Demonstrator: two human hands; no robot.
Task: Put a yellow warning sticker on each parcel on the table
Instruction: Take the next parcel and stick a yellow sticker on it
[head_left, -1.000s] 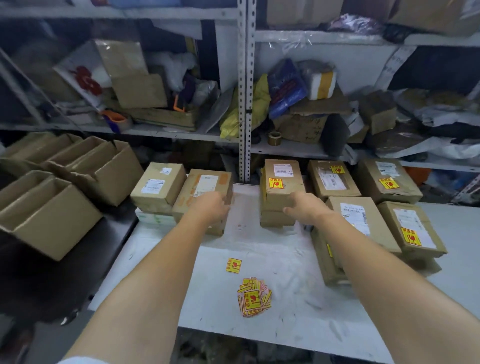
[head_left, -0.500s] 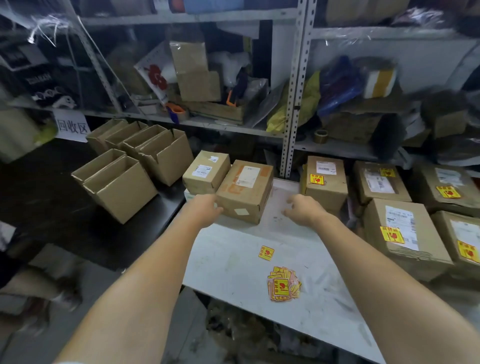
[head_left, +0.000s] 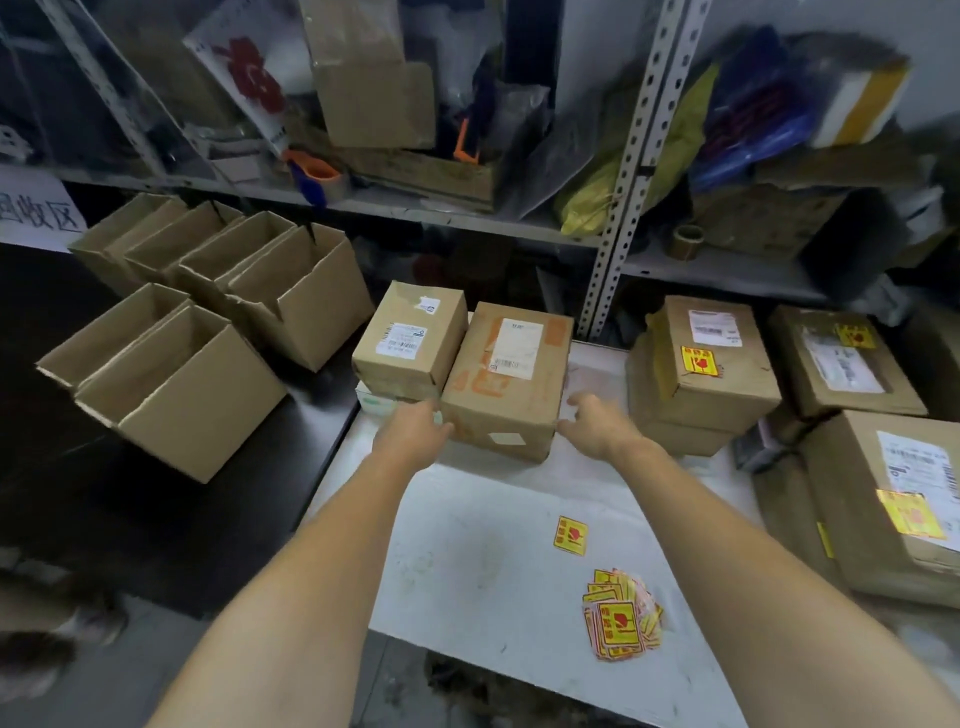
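White table (head_left: 483, 545), both hands' spread fingers (head_left: 574, 402) flanking an unstickered parcel (head_left: 506, 382), loose stickers (head_left: 621, 616) nearer, stickered parcels (head_left: 711, 374) rightward.

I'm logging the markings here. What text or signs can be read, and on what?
"回收区", left part cut off: white paper sign by the left shelf.
Shipping labels on the parcels: too blurred to read.
Yellow stickers: red mark and print, unreadable.
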